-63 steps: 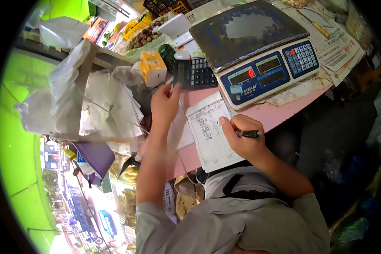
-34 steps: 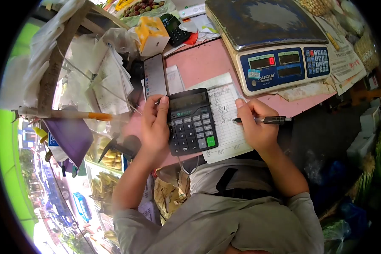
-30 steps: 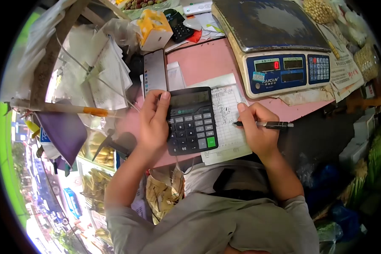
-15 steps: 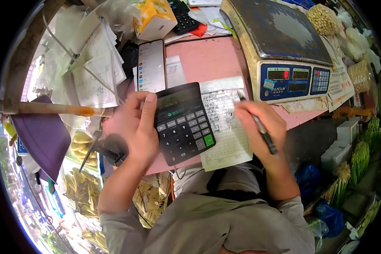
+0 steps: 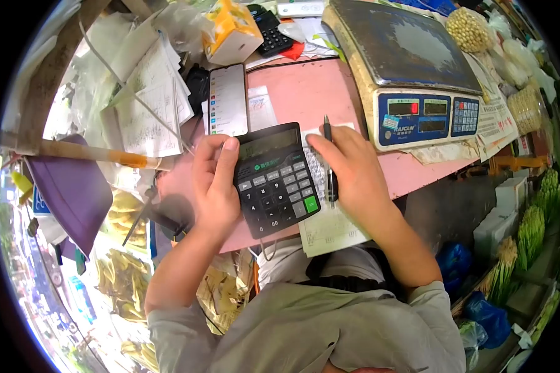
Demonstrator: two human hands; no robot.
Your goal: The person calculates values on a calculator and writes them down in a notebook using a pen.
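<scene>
head view: the left hand (image 5: 214,180) pinches the calculator's (image 5: 270,202) side, over the counter (image 5: 311,84); the right hand's (image 5: 358,171) grip keeps a pen (image 5: 331,183) between fingers above written sheets (image 5: 333,233). seemingly mid-figuring; pressing keys would call for a free fingertip.

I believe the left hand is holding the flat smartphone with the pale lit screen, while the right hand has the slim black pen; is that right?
Not quite: the head view shows the left hand holding the black rectangular calculator; the smartphone lies just beyond it. The right hand does have the pen.
</scene>
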